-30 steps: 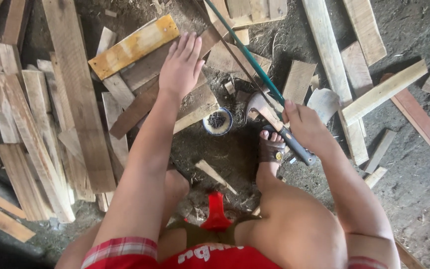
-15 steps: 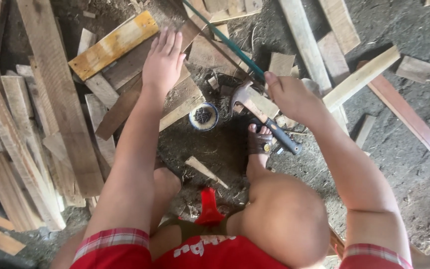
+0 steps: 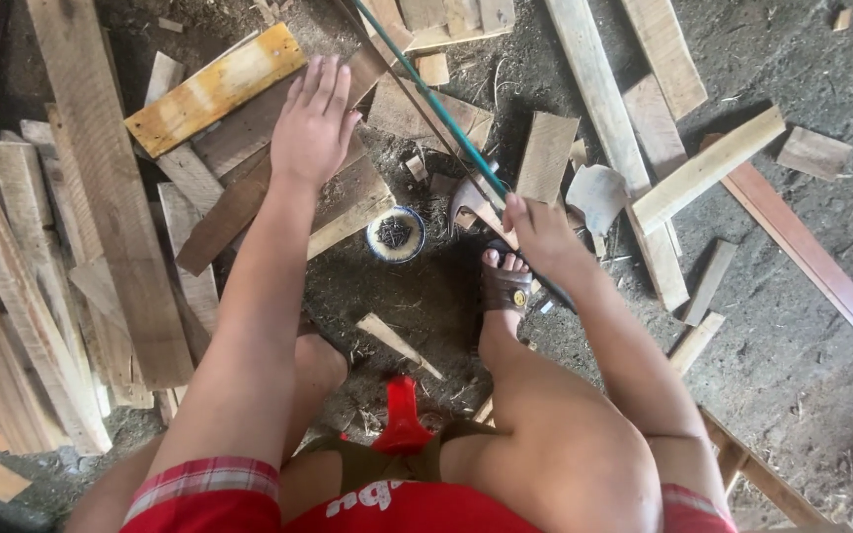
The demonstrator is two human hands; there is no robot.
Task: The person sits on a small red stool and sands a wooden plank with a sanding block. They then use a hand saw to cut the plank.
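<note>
My left hand (image 3: 313, 123) lies flat, fingers spread, on a pile of brown wooden boards (image 3: 239, 202) beside a yellow-painted plank (image 3: 214, 87). My right hand (image 3: 543, 237) is closed around the dark handle of a claw hammer (image 3: 476, 197), whose metal head points left, low over the dirt. A small round tin of nails (image 3: 395, 234) stands on the ground between both hands. My sandalled foot (image 3: 504, 286) rests just below the hammer.
Loose planks and offcuts lie all round: long boards (image 3: 71, 227) at left, pale slats (image 3: 614, 138) at right, a reddish strip (image 3: 802, 247). A thin green rod (image 3: 426, 99) runs diagonally across. A red object (image 3: 402, 415) sits between my knees. A small wedge (image 3: 397, 341) lies on the dirt.
The view has shifted slightly. My right hand with the hammer has dropped lower and nearer my foot. My left hand stays pressed on the boards.
</note>
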